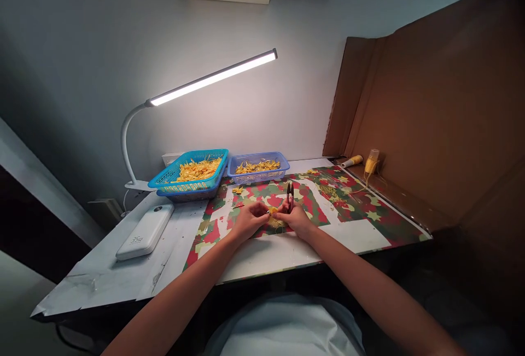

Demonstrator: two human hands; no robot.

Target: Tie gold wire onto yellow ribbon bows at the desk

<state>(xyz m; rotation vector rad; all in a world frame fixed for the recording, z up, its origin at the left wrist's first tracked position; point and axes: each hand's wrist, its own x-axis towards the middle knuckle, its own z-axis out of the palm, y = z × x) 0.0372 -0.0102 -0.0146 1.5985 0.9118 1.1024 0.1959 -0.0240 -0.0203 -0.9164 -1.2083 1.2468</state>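
Note:
Near the middle of the table, my left hand point(251, 219) is closed in a pinch on a small yellow piece point(272, 211). My right hand point(296, 218) meets it from the other side, its fingertips on the same yellow piece. Dark thread snips point(290, 196) are also held in my right hand, with the blades pointing up and away from me. Loose yellow thread point(279, 226) lies just below the fingertips on the camouflage-patterned cloth point(314, 211).
A blue basket point(164, 180) and a purple basket point(258, 176) of yellow pieces stand at the back. A white power bank point(146, 231) lies left, below a lit lamp point(213, 77). Yellow thread spools point(371, 163) are at the back right beside a cardboard wall point(430, 110).

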